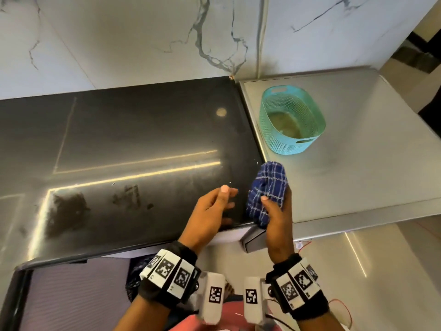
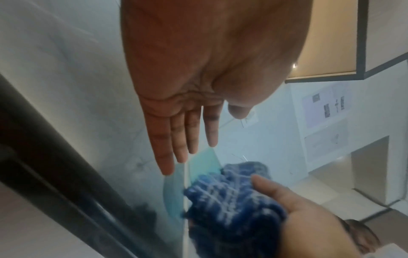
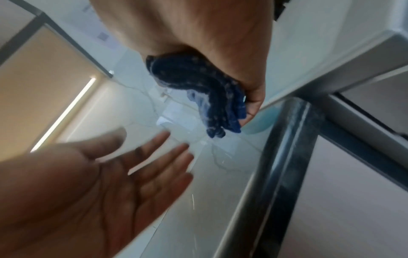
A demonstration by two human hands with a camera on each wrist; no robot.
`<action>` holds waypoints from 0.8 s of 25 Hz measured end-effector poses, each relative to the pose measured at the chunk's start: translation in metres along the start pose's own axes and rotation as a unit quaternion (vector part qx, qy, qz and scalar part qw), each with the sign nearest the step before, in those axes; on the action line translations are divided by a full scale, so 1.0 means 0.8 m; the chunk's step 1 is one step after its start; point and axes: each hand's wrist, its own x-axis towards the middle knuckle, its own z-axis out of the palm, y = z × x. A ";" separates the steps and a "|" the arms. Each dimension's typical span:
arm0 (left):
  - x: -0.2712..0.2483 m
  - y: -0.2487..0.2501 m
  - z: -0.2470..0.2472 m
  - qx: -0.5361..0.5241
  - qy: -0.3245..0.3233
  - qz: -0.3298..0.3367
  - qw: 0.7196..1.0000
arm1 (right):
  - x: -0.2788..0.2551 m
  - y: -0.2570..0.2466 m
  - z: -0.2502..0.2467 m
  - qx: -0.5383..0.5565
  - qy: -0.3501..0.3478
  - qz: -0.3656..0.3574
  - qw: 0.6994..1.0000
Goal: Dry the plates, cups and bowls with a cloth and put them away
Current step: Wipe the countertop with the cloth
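A bunched blue cloth (image 1: 267, 192) is gripped by the right hand (image 1: 278, 211), with the empty, flat-fingered left hand (image 1: 210, 209) at its nine o'clock.

Kitchen: dark countertop (image 1: 119, 144), steel drainboard (image 1: 358, 175), marble wall (image 1: 143, 39).

My right hand (image 1: 278, 218) grips a bunched blue checked cloth (image 1: 267, 191) over the seam between the glossy black stone counter (image 1: 124, 149) and the brushed steel worktop (image 1: 372, 168); my left hand (image 1: 210, 209) hovers beside it, fingers relaxed, holding nothing; a turquoise perforated plastic basket (image 1: 290, 144) stands on the steel, near the veined white marble wall (image 1: 143, 37).
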 end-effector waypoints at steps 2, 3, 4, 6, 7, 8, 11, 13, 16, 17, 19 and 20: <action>0.002 -0.018 -0.031 0.052 0.100 0.049 0.992 | 0.015 -0.008 0.004 -0.046 0.004 -0.052 0.998; 0.000 -0.030 -0.050 0.096 0.154 0.078 0.980 | 0.021 -0.009 0.011 -0.086 0.002 -0.076 0.993; -0.002 -0.043 -0.072 0.145 0.203 0.095 0.964 | 0.024 -0.006 0.022 -0.133 -0.002 -0.099 0.986; -0.011 -0.065 -0.112 0.214 0.286 0.104 0.928 | 0.022 0.012 0.045 -0.204 -0.023 -0.128 0.970; -0.016 -0.072 -0.130 0.242 0.321 0.105 0.909 | 0.017 0.021 0.059 -0.221 -0.031 -0.126 0.967; -0.021 -0.078 -0.147 0.274 0.348 0.104 0.890 | 0.011 0.029 0.071 -0.234 -0.035 -0.117 0.965; -0.021 -0.091 -0.180 0.377 0.361 0.108 0.846 | -0.008 0.053 0.099 -0.307 -0.024 -0.096 0.947; -0.014 -0.098 -0.188 0.423 0.342 0.104 0.833 | -0.021 0.064 0.116 -0.400 -0.033 -0.122 0.908; 0.002 -0.105 -0.180 0.495 0.277 0.132 0.813 | -0.040 0.079 0.139 -0.599 -0.121 -0.138 0.779; 0.008 -0.105 -0.176 0.518 0.247 0.144 0.807 | -0.045 0.083 0.146 -0.644 -0.148 -0.135 0.739; 0.018 -0.106 -0.170 0.539 0.206 0.162 0.801 | -0.044 0.085 0.157 -0.682 -0.161 -0.159 0.696; 0.023 -0.104 -0.169 0.538 0.197 0.171 0.801 | -0.038 0.085 0.160 -0.691 -0.164 -0.171 0.683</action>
